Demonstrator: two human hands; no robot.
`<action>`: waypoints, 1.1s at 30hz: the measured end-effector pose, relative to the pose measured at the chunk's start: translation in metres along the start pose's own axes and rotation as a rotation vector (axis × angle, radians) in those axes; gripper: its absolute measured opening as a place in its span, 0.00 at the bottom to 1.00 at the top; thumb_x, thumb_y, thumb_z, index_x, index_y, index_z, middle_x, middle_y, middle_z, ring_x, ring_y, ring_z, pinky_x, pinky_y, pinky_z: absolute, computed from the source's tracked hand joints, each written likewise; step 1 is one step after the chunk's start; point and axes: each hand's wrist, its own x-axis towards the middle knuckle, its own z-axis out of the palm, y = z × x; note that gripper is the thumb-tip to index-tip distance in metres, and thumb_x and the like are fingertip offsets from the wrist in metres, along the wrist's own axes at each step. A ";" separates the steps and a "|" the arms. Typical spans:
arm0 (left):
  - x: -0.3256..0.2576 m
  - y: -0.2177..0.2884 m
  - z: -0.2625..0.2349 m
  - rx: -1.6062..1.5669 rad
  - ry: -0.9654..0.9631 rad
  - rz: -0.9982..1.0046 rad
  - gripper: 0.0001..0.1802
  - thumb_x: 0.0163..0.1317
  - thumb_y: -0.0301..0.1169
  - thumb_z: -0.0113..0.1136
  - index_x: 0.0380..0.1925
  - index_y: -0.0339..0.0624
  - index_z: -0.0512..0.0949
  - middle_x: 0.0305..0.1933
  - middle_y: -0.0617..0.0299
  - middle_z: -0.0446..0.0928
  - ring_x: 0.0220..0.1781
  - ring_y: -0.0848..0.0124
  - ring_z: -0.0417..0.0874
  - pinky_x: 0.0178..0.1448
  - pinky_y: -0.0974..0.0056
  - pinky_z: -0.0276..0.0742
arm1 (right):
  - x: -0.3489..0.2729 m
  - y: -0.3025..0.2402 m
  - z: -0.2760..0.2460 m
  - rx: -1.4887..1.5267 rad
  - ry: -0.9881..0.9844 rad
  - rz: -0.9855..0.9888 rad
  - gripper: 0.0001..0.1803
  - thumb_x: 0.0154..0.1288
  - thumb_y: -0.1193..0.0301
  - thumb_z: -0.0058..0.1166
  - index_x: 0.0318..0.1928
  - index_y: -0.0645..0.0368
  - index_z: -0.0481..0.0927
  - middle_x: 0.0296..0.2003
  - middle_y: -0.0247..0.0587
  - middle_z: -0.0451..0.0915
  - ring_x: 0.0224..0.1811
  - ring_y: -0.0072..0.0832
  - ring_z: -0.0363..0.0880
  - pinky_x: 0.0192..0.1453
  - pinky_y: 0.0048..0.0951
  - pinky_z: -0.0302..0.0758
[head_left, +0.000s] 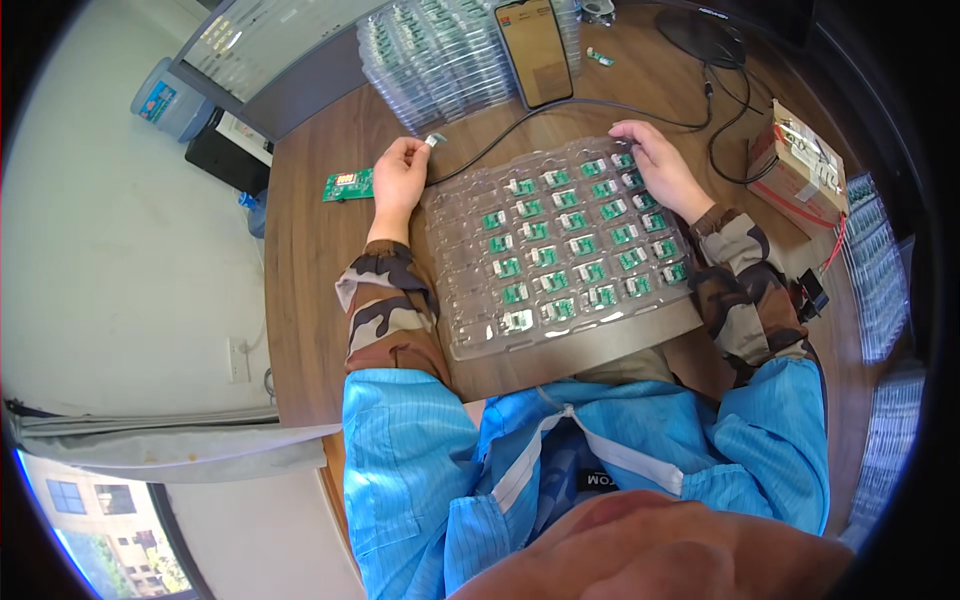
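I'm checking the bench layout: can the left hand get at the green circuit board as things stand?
Probably yes: the green circuit board lies just beside the left hand, with nothing visible between them, though that hand pinches a small pale part.

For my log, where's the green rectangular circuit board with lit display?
In the head view, the green board lies on the brown wooden table, just left of the left hand.

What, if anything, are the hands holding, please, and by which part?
The left hand pinches a small pale piece by its near end; the right hand rests at one corner of the clear tray, grip unclear.
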 end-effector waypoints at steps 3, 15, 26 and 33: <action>0.000 -0.001 -0.001 0.006 -0.023 0.005 0.07 0.53 0.31 0.56 0.27 0.38 0.75 0.21 0.65 0.73 0.22 0.78 0.72 0.30 0.72 0.69 | -0.002 0.006 0.003 0.006 0.001 -0.041 0.15 0.56 0.82 0.35 0.44 0.60 0.68 0.42 0.45 0.70 0.49 0.38 0.68 0.54 0.32 0.64; -0.001 0.002 -0.001 0.090 -0.041 -0.015 0.07 0.51 0.31 0.56 0.26 0.39 0.75 0.25 0.60 0.75 0.24 0.72 0.75 0.31 0.68 0.70 | -0.002 0.002 0.001 0.149 -0.036 0.100 0.14 0.63 0.73 0.35 0.49 0.59 0.65 0.45 0.46 0.71 0.49 0.37 0.69 0.53 0.32 0.65; -0.004 0.010 -0.002 0.163 -0.046 0.025 0.07 0.54 0.30 0.54 0.29 0.38 0.75 0.21 0.67 0.73 0.23 0.81 0.71 0.30 0.74 0.68 | -0.003 -0.004 0.000 0.056 0.024 0.066 0.16 0.65 0.66 0.36 0.49 0.59 0.66 0.46 0.45 0.70 0.48 0.35 0.69 0.53 0.32 0.64; -0.002 0.007 -0.003 0.159 -0.054 0.018 0.07 0.54 0.30 0.54 0.29 0.38 0.75 0.21 0.68 0.73 0.24 0.81 0.71 0.30 0.74 0.68 | -0.001 -0.005 -0.001 0.167 0.030 0.167 0.18 0.65 0.60 0.35 0.48 0.60 0.67 0.44 0.45 0.70 0.47 0.34 0.69 0.53 0.29 0.63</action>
